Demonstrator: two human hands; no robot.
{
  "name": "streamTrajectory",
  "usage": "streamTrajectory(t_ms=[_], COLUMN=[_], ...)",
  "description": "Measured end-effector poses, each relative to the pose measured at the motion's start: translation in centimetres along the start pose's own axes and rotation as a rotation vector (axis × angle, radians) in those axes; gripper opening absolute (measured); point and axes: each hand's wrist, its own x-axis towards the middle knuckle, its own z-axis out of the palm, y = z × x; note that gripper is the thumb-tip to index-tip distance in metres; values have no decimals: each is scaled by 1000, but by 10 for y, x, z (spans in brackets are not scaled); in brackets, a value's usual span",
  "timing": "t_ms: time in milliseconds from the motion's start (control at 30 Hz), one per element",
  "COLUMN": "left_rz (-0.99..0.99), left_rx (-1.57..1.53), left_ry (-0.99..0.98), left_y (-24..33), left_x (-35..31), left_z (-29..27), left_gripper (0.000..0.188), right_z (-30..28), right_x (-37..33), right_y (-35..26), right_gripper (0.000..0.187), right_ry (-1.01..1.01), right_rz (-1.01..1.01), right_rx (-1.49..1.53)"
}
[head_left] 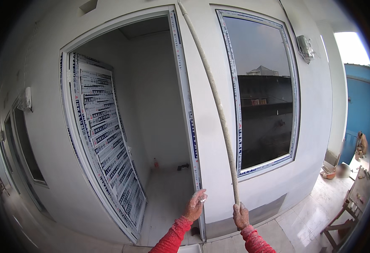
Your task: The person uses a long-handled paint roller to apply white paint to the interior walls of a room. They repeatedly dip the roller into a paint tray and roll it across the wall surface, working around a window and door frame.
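Note:
My right hand (240, 216), spattered with white, grips the lower end of a long pale pole (218, 109) that rises up and to the left past the top of the white wall (212, 168). My left hand (195, 205), also dusted white, is loosely curled with its fingers against the taped edge of the open doorway's frame (190, 118). Both forearms wear red sleeves. The pole crosses the wall strip between the doorway and the window (263, 101).
A door leaf wrapped in printed protective film (107, 139) stands open inward at the left. Inside the room are a small bottle (155, 163) and a dark object (183, 167) on the floor. A wooden stand (348, 206) and a person (361, 145) are at the right.

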Motion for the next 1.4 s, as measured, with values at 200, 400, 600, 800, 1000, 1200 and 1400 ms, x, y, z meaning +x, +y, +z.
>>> streamTrajectory(t_ms=[200, 400, 600, 800, 1000, 1200, 1400], left_rz=[95, 36, -249, -425, -467, -188, 80], left_rx=[-45, -148, -142, -55, -131, -46, 18], left_ry=[-56, 78, 173, 154, 58, 52, 153], left_y=[69, 108, 78, 26, 46, 136, 230], left_x=[105, 142, 70, -60, -127, -13, 184], left_z=[40, 81, 121, 161, 202, 198, 152], left_gripper=[51, 50, 49, 37, 32, 22, 33], right_z=[-37, -70, -106, -145, -184, -162, -120], right_x=[-116, -215, -327, -422, -459, -378, -195], right_y=[98, 156, 182, 234, 259, 240, 102], right_gripper=[40, 42, 56, 70, 69, 66, 64], right_ry=[-85, -185, -341, -556, -710, -600, -308], right_rz=[132, 145, 367, 623, 779, 638, 544], right_rx=[-168, -233, -311, -516, -637, -400, -301])
